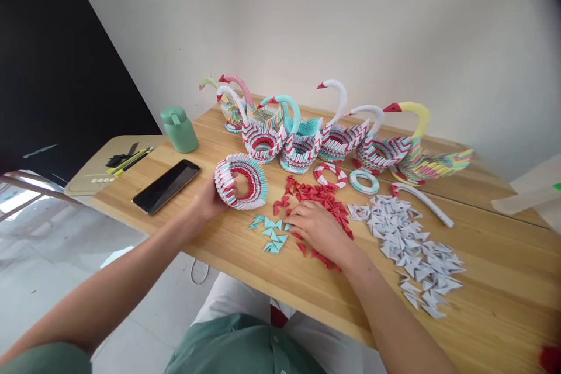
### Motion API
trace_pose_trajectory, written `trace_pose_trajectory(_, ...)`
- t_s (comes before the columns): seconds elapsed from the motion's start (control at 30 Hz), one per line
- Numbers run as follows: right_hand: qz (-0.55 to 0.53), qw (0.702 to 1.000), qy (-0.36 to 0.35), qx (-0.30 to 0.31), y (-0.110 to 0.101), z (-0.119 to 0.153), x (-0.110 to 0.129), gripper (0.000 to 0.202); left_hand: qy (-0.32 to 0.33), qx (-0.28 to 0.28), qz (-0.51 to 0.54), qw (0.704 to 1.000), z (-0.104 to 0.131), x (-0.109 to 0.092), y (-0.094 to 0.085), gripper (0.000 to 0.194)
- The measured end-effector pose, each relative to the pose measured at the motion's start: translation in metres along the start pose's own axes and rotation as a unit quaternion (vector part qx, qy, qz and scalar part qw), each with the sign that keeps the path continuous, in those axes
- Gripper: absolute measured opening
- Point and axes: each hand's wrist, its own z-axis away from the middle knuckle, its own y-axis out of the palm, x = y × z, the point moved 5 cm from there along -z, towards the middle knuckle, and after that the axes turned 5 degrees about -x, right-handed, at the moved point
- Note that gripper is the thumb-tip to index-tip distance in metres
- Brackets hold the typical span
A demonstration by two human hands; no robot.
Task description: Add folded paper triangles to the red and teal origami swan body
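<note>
My left hand [213, 197] grips a round basket-like body of folded paper pieces [225, 182], red, white and light blue, tilted so that its opening faces right. Over the red paper triangles [335, 210] lies my right hand [312, 223], its fingertips down at the pile's left edge. Whether a piece is between those fingertips is hidden. Just left of them is a small group of light blue paper triangles [274, 239]. Farther right spreads a large pile of white paper triangles [403, 234].
Several folded-paper swans [302, 149] stand along the back. Before them lie a red-and-white ring [329, 175], a light blue ring [363, 182] and a white swan neck [427, 201]. At left are a phone [167, 186], a green jug [179, 130] and pens [131, 162] on a stool [87, 178].
</note>
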Motion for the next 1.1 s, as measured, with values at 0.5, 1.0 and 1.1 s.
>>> trace_pose_trajectory(0.5, -0.065, 0.997, -0.003, -0.046, -0.004, -0.001, 0.007, 0.011, 0.322, -0.094, -0.144, 0.931, 0.016, -0.043, -0.011, 0.054)
trace_pose_trajectory(1.0, -0.663, 0.632, 0.268, -0.299, -0.025, 0.021, -0.043, 0.023, 0.269, 0.291, -0.485, 0.779, 0.039, 0.076, 0.128, 0.027)
trace_pose_trajectory(1.1, -0.656, 0.629, 0.269, -0.320, -0.027, 0.022, -0.046, 0.022, 0.195, 0.296, -0.397, 0.847, 0.021, 0.084, 0.136, 0.024)
